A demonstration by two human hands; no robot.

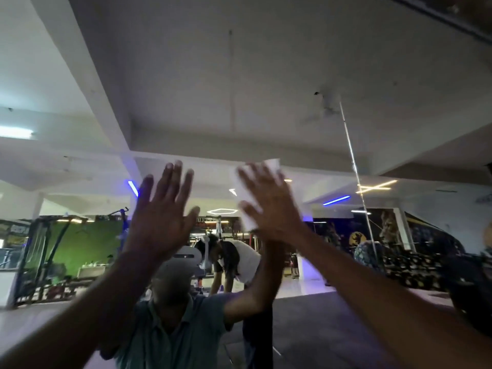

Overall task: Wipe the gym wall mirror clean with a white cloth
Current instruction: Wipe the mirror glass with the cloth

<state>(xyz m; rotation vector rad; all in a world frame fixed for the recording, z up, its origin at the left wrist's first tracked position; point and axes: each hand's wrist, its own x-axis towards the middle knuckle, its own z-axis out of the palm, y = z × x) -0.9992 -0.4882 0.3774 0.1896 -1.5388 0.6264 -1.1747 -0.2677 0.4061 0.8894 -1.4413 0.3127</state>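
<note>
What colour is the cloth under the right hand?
White, seen in the head view: the cloth lies flat under the right hand.

Wall mirror [266, 75], white cloth [249, 187] pressed flat

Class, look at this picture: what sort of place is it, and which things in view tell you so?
Most likely a gym, seen in a wall mirror. Clues: a metal exercise rack at the left, stacked dark weights at the right, and blue strip lights overhead.
</note>
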